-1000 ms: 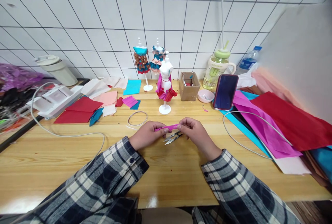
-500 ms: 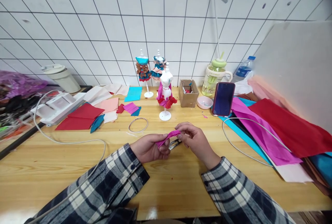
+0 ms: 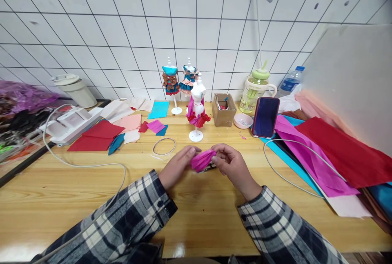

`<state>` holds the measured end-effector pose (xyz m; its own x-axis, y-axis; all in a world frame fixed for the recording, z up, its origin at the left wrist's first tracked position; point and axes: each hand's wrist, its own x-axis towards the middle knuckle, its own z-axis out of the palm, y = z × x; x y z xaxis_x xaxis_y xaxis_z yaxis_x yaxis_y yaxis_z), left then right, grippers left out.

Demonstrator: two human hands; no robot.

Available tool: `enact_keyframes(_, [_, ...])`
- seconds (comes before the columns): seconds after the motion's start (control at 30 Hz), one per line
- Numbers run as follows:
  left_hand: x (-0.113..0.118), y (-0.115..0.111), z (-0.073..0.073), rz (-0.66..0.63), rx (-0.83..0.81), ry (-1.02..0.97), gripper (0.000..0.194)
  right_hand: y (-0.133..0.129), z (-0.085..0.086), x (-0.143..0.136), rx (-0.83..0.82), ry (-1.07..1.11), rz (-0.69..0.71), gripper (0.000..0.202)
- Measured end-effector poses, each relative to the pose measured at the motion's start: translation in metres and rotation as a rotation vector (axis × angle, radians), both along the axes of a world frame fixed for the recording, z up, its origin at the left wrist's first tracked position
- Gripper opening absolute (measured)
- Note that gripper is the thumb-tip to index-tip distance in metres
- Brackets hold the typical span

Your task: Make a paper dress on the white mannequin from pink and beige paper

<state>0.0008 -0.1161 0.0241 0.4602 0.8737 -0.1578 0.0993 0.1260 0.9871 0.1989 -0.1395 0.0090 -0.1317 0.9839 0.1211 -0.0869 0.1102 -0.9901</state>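
Observation:
A pleated piece of magenta crepe paper [image 3: 202,160] is stretched between my two hands above the table, its lower left side fanned out. My right hand [image 3: 232,166] pinches the gathered right end between thumb and fingers. At the left edge my left hand [image 3: 177,167] is closed on the piece, with its fingertips partly hidden. Just under the paper shows a small metal tool with dark parts, like thread snips [image 3: 209,168]; whether it lies on the table or in my right hand I cannot tell. A white mini dress form [image 3: 199,89] with magenta and red ruffles stands beyond.
Two dressed mini forms [image 3: 170,81] stand behind. A cardboard box [image 3: 223,116], a pink dish [image 3: 243,121], a phone [image 3: 265,117] and a drink bottle [image 3: 255,92] are right of centre. Coloured sheets [image 3: 346,149] lie right, scraps [image 3: 94,135] left. A ring [image 3: 164,146] and cables are nearby.
The magenta piece, earlier a narrow folded strip, has spread into a wider fan. My left hand has shifted its hold, its fingers moving up and back. My right hand keeps its pinch.

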Motion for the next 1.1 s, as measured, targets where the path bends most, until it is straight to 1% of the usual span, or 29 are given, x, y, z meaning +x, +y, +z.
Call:
enact_keyframes(0.03, [0.0,-0.001,0.001,0.07,0.264,0.096,0.054,0.0,0.0,-0.001,-0.022,-0.009,-0.018,0.029])
enact_keyframes(0.07, [-0.001,-0.002,0.003,0.1,0.483,0.195,0.052,-0.001,0.0,-0.002,-0.035,-0.024,-0.033,0.03])
enact_keyframes(0.1, [-0.001,-0.003,0.004,0.098,0.645,0.285,0.049,-0.001,0.0,-0.003,-0.039,-0.041,-0.043,0.03])
enact_keyframes(0.13, [-0.002,-0.004,0.004,0.091,0.757,0.35,0.044,-0.002,0.0,-0.004,-0.032,-0.06,-0.049,0.03])
enact_keyframes(0.2, [-0.002,-0.006,0.005,0.102,0.888,0.421,0.038,-0.004,0.002,-0.006,0.026,-0.101,-0.052,0.026])
enact_keyframes(0.27, [-0.002,-0.007,0.004,0.153,0.956,0.468,0.045,-0.006,0.005,-0.008,0.119,-0.163,-0.051,0.019])
enact_keyframes(0.3, [-0.002,-0.008,0.004,0.168,0.982,0.492,0.048,-0.007,0.007,-0.009,0.165,-0.198,-0.048,0.015])
enact_keyframes(0.33, [-0.001,-0.008,0.004,0.174,1.006,0.518,0.047,-0.008,0.008,-0.009,0.205,-0.229,-0.046,0.013])
enact_keyframes(0.37, [-0.001,-0.008,0.003,0.174,1.027,0.539,0.041,-0.009,0.008,-0.01,0.232,-0.255,-0.045,0.011])
enact_keyframes(0.43, [-0.002,-0.007,0.003,0.169,1.055,0.559,0.023,-0.011,0.009,-0.01,0.249,-0.286,-0.048,0.01])
enact_keyframes(0.5, [-0.002,-0.007,0.002,0.168,1.056,0.562,0.015,-0.012,0.008,-0.01,0.229,-0.291,-0.05,0.013])
enact_keyframes(0.63, [-0.001,-0.008,0.002,0.152,1.046,0.556,0.014,-0.013,0.007,-0.011,0.202,-0.249,-0.06,0.035])
enact_keyframes(0.67, [-0.001,-0.009,0.002,0.152,1.047,0.553,0.014,-0.013,0.008,-0.011,0.21,-0.256,-0.076,0.035])
enact_keyframes(0.77, [0.001,-0.011,0.003,0.166,1.032,0.548,0.014,-0.013,0.009,-0.012,0.209,-0.319,-0.155,0.017])
enact_keyframes(0.83, [0.002,-0.011,0.004,0.167,1.002,0.554,0.014,-0.012,0.009,-0.013,0.176,-0.339,-0.184,0.011])
enact_keyframes(0.93, [0.004,-0.01,0.005,0.136,0.919,0.53,0.017,-0.01,0.008,-0.014,0.139,-0.342,-0.189,0.011])
enact_keyframes(1.0, [0.004,-0.009,0.004,0.118,0.869,0.488,0.02,-0.01,0.007,-0.014,0.146,-0.349,-0.191,0.013])
enact_keyframes(1.1, [0.004,-0.008,0.002,0.13,0.899,0.486,0.017,-0.011,0.007,-0.013,0.181,-0.364,-0.187,0.017])
